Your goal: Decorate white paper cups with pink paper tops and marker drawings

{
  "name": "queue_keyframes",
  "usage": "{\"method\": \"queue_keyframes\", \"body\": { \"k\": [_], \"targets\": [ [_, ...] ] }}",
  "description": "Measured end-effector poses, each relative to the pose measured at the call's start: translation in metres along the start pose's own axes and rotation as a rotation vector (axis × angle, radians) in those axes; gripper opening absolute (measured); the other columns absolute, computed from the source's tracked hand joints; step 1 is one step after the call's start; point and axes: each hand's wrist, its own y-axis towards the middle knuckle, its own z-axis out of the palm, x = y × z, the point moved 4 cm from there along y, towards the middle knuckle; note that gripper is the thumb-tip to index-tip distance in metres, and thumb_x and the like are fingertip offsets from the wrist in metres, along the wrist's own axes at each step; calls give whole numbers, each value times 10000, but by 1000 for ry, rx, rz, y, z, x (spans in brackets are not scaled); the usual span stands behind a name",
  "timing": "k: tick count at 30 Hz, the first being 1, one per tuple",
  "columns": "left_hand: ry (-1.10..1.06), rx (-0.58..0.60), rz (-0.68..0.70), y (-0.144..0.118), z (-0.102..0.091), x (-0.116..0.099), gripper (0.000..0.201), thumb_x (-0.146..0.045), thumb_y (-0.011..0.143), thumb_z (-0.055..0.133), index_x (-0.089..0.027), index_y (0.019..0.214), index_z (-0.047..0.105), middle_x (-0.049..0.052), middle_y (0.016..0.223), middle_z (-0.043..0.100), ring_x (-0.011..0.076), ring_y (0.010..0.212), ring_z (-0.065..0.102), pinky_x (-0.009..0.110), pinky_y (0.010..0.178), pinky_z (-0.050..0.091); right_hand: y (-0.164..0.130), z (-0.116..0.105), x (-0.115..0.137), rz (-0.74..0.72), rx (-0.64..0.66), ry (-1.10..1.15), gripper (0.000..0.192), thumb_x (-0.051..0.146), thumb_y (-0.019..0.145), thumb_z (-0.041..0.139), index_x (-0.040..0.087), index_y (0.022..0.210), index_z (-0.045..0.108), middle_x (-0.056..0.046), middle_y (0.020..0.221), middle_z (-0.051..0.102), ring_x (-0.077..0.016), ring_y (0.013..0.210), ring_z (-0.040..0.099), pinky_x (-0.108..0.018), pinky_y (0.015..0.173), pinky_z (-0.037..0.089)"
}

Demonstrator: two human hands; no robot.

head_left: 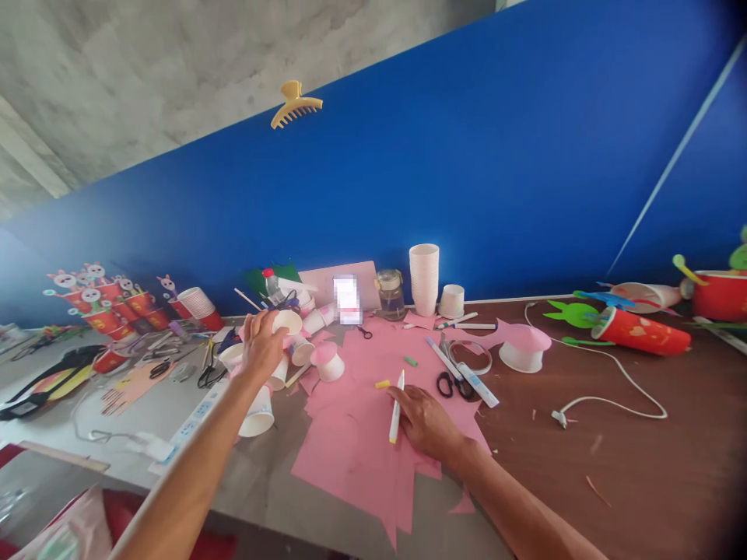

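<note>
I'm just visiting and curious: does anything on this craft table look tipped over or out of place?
Yes. A red paper cup lies on its side at the right. Several white cups lie toppled near the left hand. A yellow hair claw sits oddly atop the blue partition.

Showing no readable text, label, brand or number anywhere. Appearing as faint printed marks only on the white strip (195, 420) lying at the table edge, too small to make out. Bearing yellow decorations, not letters, on the fallen red cup (642, 330).
</note>
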Motion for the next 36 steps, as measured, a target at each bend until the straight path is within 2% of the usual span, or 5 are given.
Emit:
{"method": "queue_keyframes", "body": {
  "k": [10, 18, 22, 29, 36],
  "targets": [
    [-99, 145, 79, -22, 15, -12, 267, -94, 804, 440, -211, 841, 677, 88, 1336, 577, 299, 1365, 352, 577, 1154, 133, 1, -4, 4, 16, 23, 7, 530, 34, 777, 468, 185, 1284, 504, -79, 936, 657, -223, 926, 589, -345, 845, 454],
    [-68, 12, 107, -24, -8, -46, 395, -102, 806, 439, -214, 1133, 631, 105, 1369, 536, 322, 1333, 369, 576, 1141, 189, 0, -4, 4, -7, -2, 12, 535, 18, 752, 459, 168, 1262, 510, -71, 866, 638, -224, 860, 576, -354, 807, 465],
    [-193, -14, 142, -42, -14, -64, 419, -125, 846, 420, -193, 1240, 544, 122, 1349, 530, 274, 1262, 468, 485, 1088, 357, -1, -4, 4, -11, -18, -2, 521, 17, 747, 456, 170, 1243, 511, -76, 876, 642, -227, 861, 580, -363, 801, 469],
    [-217, 287, 10, -78, 14, -63, 323, -105, 858, 376, -180, 1004, 654, 116, 1129, 638, 231, 1004, 627, 367, 890, 510, 0, -2, 3, -18, -10, -44, 521, 17, 730, 453, 163, 1226, 514, -87, 917, 655, -232, 911, 594, -362, 811, 471],
    [-191, 457, -27, -64, 8, -77, 319, -113, 887, 361, -173, 1025, 642, 110, 1084, 666, 229, 1002, 621, 357, 860, 494, 0, -2, 3, -20, -38, -37, 527, -2, 721, 454, 154, 1219, 529, -90, 905, 649, -232, 892, 593, -365, 804, 474]
  ]
}}
